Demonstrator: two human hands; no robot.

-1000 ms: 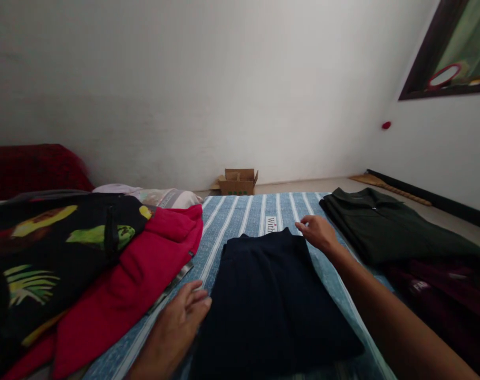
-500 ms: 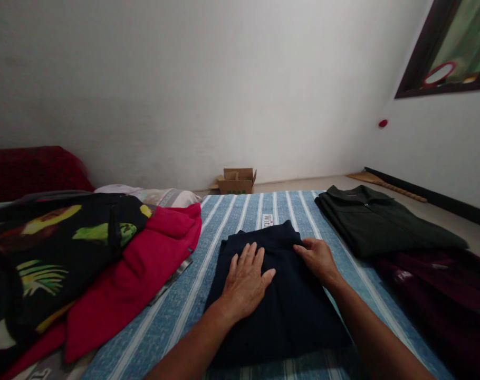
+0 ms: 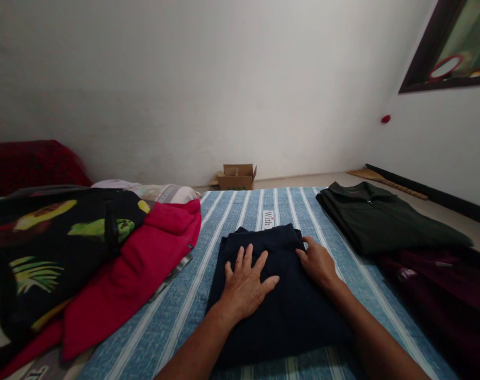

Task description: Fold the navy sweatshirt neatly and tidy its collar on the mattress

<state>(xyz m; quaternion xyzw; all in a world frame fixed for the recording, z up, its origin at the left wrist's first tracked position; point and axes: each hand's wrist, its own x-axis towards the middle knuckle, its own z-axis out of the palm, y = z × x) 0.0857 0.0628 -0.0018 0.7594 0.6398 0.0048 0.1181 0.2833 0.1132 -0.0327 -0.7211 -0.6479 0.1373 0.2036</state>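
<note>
A folded navy-blue garment (image 3: 287,316) lies in front of me on a blue-and-white striped bedsheet (image 3: 188,295). My left hand (image 3: 246,285) rests flat on top of it with the fingers spread. At the garment's upper right edge is my right hand (image 3: 319,264), its thumb on the cloth and its forefinger curled at the edge. The remaining fingers of that hand are mostly hidden. The kind of garment does not show.
To the right, a folded dark green collared garment (image 3: 398,221) lies on a maroon one (image 3: 433,285). On the left are a pink-red garment (image 3: 145,269) and a black fruit-print cloth (image 3: 89,211). A cardboard box (image 3: 236,178) stands by the wall beyond the bed.
The raised top edge of the navy garment has settled flatter. My left hand's fingers have spread wider, and my right thumb and forefinger have moved slightly apart at the edge.
</note>
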